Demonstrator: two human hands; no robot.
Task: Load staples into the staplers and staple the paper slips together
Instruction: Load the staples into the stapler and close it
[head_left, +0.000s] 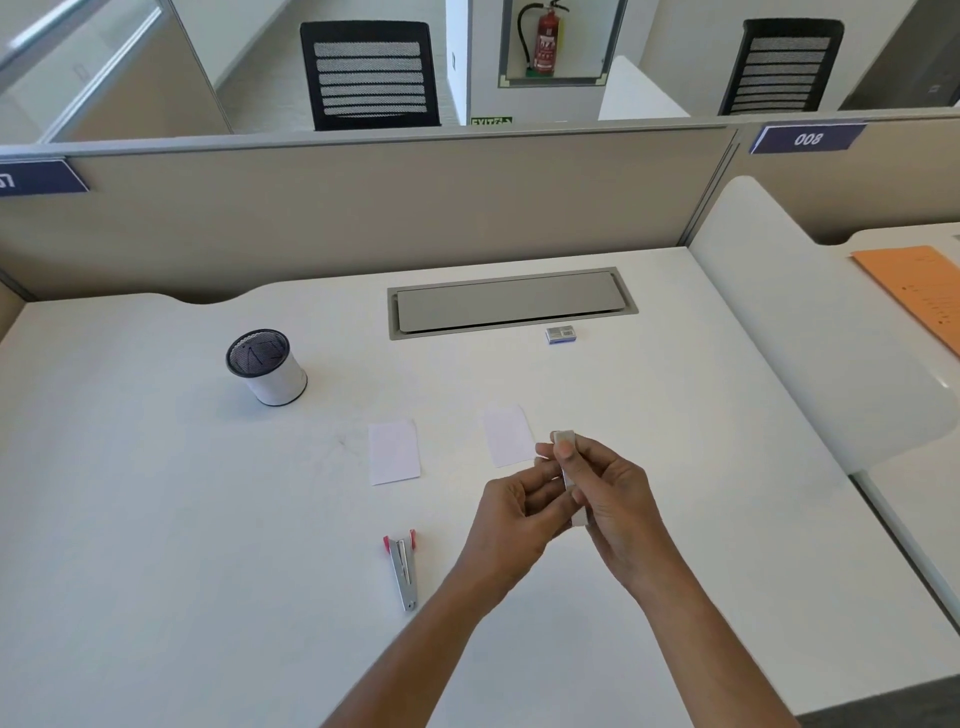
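A slim grey stapler (570, 478) is held above the white desk (156, 519), right of the middle and towards the near edge. It is grasped by both hands. The right hand (613, 493) is curled round its right side with the thumb laid along its upper end. The fingers of the left hand (506, 512) are curled against its left side. The stapler is kept almost upright in the grip. Its blunt, squared tip is seen above the right thumb and its lower end between the two palms, while the middle is covered by fingers. Its surface appears smooth and dull metallic.

A second stapler (403, 569) is laid flat near the near edge, left of the left hand and well apart from it. It is narrow, of bright steel, with two red plastic tips turned towards the far edge.

Two paper slips are laid flat about the middle of the desk, apart from each other. Both are white, thin and rectangular. The left slip (394, 452) is beyond the second stapler, and the right slip (506, 435) is just beyond the hands.

A small blue and white staple box (561, 334) is set towards the far edge, just beside the flat grey cable hatch (511, 301). A cylindrical mesh cup (266, 366), dark-rimmed with a white wall, stands towards the far left corner.
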